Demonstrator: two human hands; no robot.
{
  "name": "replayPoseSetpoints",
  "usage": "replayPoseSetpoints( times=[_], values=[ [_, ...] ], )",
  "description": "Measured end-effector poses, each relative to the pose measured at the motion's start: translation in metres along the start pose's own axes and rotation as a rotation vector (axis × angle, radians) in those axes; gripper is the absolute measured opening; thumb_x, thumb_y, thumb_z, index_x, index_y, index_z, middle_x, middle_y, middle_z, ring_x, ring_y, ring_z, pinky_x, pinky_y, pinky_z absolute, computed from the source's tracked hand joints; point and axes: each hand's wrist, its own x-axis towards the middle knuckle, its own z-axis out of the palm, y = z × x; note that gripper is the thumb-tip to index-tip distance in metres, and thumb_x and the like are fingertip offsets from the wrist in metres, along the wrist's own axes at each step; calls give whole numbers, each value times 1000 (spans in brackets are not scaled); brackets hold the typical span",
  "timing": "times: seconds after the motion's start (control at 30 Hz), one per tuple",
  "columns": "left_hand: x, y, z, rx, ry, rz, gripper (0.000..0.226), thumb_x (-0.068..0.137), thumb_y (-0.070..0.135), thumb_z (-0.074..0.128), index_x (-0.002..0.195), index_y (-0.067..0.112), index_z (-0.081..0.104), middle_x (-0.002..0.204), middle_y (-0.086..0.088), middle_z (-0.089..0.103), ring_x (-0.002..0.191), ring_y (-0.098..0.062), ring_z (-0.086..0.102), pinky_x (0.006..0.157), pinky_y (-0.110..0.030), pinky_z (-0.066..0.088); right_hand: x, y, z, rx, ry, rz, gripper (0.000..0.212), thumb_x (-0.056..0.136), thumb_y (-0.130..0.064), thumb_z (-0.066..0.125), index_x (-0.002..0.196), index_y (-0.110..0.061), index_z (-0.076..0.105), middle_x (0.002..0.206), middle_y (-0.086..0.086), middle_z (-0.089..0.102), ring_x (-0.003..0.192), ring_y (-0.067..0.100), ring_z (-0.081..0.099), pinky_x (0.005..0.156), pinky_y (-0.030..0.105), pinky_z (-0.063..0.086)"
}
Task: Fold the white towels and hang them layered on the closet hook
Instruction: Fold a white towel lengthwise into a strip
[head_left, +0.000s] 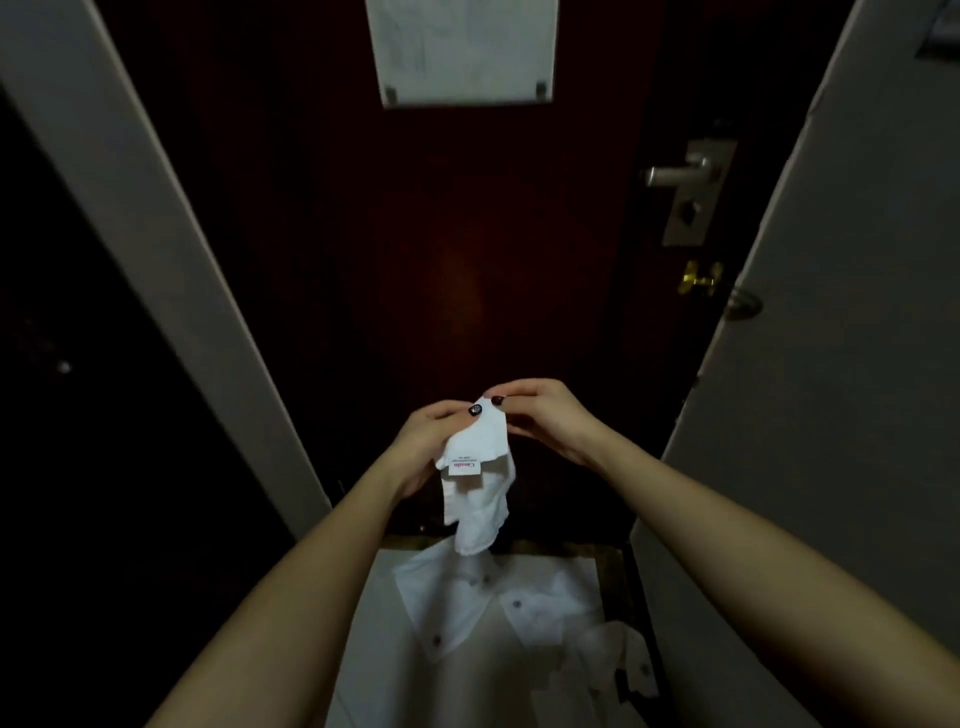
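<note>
Fingers (491, 402) of both raised hands pinching white towel (475, 488) top

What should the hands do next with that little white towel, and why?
Probably draw the hands apart along the top edge. The left hand and right hand both pinch the white towel close together, and it hangs crumpled, so it likely needs spreading before folding.

- Both arms are bare, so the left forearm (311, 571) and right forearm (727, 519) are uncovered from the wrist back to the near edge of the view.
- The left hand (431, 441) has dark, almost black polish on the left thumbnail (475, 410), with tiny light flecks too small to read.
- The right hand (545, 415) has the same dark polish on the right thumbnail (497, 400).
- The other nails are tucked away, can't tell.
</note>
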Motion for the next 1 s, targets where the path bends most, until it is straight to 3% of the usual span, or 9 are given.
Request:
replayPoseSetpoints(
  times=[0.13, 0.27, 0.37, 0.43, 0.53, 0.7, 0.8, 0.87, 1.0],
  values=[
    [-43, 74, 3, 21, 36, 82, 21, 91, 15, 65, 108, 2, 69, 93, -10, 72, 79, -16, 68, 69, -25, 54, -31, -82, 14, -88, -41, -91, 18, 92, 1, 59, 106, 1, 69, 107, 19, 70, 99, 25, 67, 95, 38, 53],
    [-103, 129, 13, 51, 72, 206, 27, 89, 23, 68, 113, 10, 67, 101, -9, 71, 89, -22, 65, 76, -33, 51, -71, -147, 32, -81, -57, -176, 18, 90, 5, 59, 106, 5, 66, 93, 15, 69, 84, 22, 66, 82, 30, 55],
    [-158, 162, 23, 185, 111, 340, 40, 83, 33, 72, 121, 27, 62, 114, 5, 68, 96, -12, 66, 72, -25, 51, -102, -187, 52, -67, -82, -204, 23, 90, 5, 60, 113, 9, 63, 87, 15, 65, 79, 21, 63, 82, 31, 54],
    [-194, 182, 26, 346, 177, 442, 47, 80, 39, 71, 124, 33, 58, 122, 15, 62, 107, -1, 62, 79, -16, 50, -122, -207, 68, -71, -118, -228, 23, 91, 2, 61, 113, 7, 62, 89, 17, 64, 80, 23, 63, 86, 36, 54],
    [-240, 200, 26, 451, 318, 588, 39, 83, 25, 75, 119, 27, 59, 124, 12, 59, 112, 8, 53, 86, -7, 42, -146, -231, 99, -57, -173, -265, 10, 90, 0, 63, 100, -2, 64, 82, 12, 62, 74, 19, 60, 78, 33, 52],
    [-320, 196, 27, 491, 573, 624, 39, 80, 9, 77, 113, 14, 57, 125, -8, 54, 118, -19, 53, 98, -33, 46, -191, -234, 157, 37, -312, -277, 7, 92, -1, 60, 90, -6, 63, 71, 6, 61, 55, 7, 59, 54, 19, 49],
    [-372, 183, 17, 478, 745, 629, 31, 82, 13, 75, 108, 18, 59, 119, -3, 58, 111, -16, 56, 90, -31, 50, -222, -220, 187, 149, -471, -232, 14, 100, -11, 51, 98, -4, 63, 80, 8, 69, 76, 16, 67, 65, 21, 52],
    [-407, 172, 8, 419, 899, 653, 20, 84, 17, 73, 98, 24, 61, 109, 0, 62, 100, -9, 60, 78, -22, 50, -244, -205, 204, 161, -542, -226, 22, 103, -19, 45, 108, -6, 62, 93, 12, 74, 86, 18, 71, 69, 22, 54],
    [-472, 143, -5, 293, 1140, 682, 11, 86, 18, 70, 92, 23, 62, 90, 10, 66, 81, 3, 61, 67, -13, 49, -293, -164, 238, -34, -579, -334, 20, 101, -26, 51, 100, -13, 66, 85, 3, 71, 74, 8, 65, 68, 20, 52]
  ],
)
